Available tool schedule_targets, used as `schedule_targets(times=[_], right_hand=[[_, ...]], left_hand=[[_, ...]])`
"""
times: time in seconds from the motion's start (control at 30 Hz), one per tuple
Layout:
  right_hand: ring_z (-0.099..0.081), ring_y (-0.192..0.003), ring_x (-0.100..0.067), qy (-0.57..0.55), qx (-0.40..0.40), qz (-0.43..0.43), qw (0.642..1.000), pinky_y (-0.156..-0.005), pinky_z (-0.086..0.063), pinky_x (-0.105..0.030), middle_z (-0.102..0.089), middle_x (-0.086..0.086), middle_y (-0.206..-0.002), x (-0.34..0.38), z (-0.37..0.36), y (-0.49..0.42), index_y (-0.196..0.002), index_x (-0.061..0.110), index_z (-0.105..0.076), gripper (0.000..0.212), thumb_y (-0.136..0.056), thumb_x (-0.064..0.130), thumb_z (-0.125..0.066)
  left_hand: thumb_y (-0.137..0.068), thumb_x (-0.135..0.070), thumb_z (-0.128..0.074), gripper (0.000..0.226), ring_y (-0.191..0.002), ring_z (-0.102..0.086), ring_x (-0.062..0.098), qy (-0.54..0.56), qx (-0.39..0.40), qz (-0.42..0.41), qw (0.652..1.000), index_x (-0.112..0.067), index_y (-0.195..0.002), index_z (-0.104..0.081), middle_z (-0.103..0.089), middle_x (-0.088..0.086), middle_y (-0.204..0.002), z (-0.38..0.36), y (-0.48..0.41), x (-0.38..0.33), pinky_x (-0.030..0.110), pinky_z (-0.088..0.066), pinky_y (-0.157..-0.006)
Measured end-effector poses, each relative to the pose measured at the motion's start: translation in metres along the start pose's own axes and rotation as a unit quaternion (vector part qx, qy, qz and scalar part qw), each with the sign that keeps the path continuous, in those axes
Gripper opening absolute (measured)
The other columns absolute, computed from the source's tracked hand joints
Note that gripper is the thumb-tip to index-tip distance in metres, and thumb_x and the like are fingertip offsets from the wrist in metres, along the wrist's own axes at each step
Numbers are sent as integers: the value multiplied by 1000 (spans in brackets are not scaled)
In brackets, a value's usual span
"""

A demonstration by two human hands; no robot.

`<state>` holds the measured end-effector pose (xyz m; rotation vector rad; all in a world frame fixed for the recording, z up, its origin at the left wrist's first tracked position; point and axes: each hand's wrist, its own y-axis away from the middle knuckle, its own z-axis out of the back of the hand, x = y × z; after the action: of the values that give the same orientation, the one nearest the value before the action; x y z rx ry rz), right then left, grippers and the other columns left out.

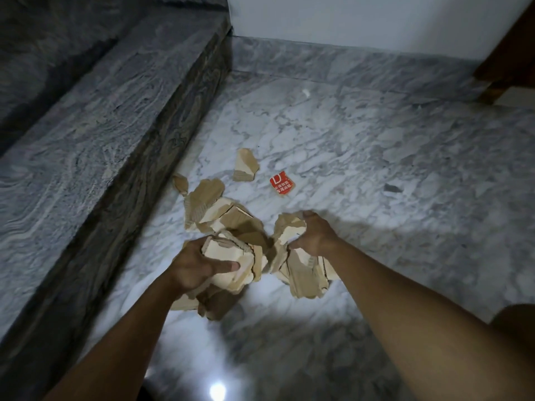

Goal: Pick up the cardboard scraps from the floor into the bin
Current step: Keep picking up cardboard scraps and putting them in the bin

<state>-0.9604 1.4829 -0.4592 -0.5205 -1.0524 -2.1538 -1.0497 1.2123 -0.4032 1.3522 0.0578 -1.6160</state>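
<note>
My left hand [194,264] and right hand [314,235] each grip cardboard scraps [231,221] — several remain on the floor [376,157], plus a red scrap [282,183]; bin unseen.

A stone step [110,131] stands close on the left of the gripped scraps [224,253]. To their right, the floor [399,169] lies open.

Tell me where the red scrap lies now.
In the head view, the red scrap lies alone on the floor, right of a tan scrap and beyond the right hand.
</note>
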Motion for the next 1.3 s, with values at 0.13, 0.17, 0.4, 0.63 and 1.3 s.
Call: schedule_targets(times=[0.13,0.17,0.4,0.63,1.3], right_hand=[[-61,-116,-21,-2,-19,-16,1000,-97,-52,-34,-65,0,-124,-7,-7,-3,-127,17,-60,76,-60,33,-94],[-63,-113,-20,-8,-20,-23,1000,-94,-53,-33,-67,1,-119,-8,-8,-3,-122,17,-64,69,-61,32,-93],[-68,-100,-25,-97,24,-93,991,-80,-57,-33,-72,-7,-105,-8,2,-3,-109,9,-67,56,-61,17,-95],[-66,-91,-21,-221,-8,-41,974,-67,-53,-32,-68,-4,-102,58,60,-34,-113,7,-65,56,-64,8,-92],[-56,-124,-32,-40,-26,-93,995,-93,-54,-38,-56,-14,-137,81,21,-105,-143,2,-39,105,-57,21,-97]], left_hand=[[-59,-28,-94,53,-98,-71,13,2,1,6,1000,-25,-107,-73,-76,-8,-102,-4,-3,-1,44,-54,-97],[-60,-25,-94,51,-96,-71,12,1,0,9,1000,-24,-107,-73,-76,-8,-101,-5,-5,-2,42,-54,-96],[-60,-30,-94,51,-95,-69,10,-24,-13,-5,1000,-27,-106,-72,-76,-11,-99,4,-17,-13,35,-54,-91],[-60,-23,-94,48,-95,-71,11,18,-49,-7,999,-23,-104,-74,-77,-8,-99,23,-28,-15,35,-56,-91],[-56,-19,-95,48,-92,-71,13,-29,-27,-13,999,-17,-101,-75,-77,-4,-98,73,-118,-58,37,-57,-91]])
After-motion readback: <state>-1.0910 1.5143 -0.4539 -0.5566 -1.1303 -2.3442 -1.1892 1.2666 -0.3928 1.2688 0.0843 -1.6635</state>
